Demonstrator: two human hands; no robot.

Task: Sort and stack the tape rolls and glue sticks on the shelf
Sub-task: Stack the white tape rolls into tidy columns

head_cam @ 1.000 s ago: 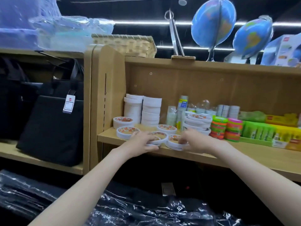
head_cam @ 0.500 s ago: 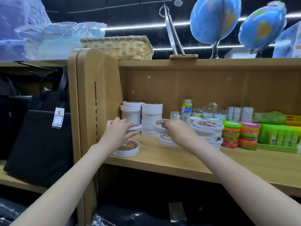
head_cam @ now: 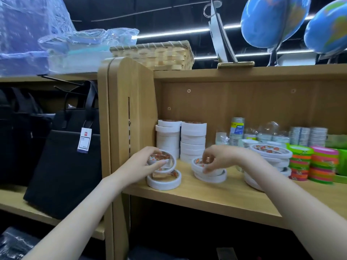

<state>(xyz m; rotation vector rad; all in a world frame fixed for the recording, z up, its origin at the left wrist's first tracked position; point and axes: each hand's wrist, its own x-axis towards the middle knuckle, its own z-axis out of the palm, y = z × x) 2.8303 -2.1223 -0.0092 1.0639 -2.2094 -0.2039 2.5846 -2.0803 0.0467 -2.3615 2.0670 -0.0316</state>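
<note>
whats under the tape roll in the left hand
Under the tape roll gripped by the left hand lies another white tape roll, flat on the shelf. Whether the two touch is hidden by the fingers and blur.

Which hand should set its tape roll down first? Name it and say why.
Left, probably. The left hand grips a tape roll held directly above the single roll lying on the shelf, ready to lower.
</note>
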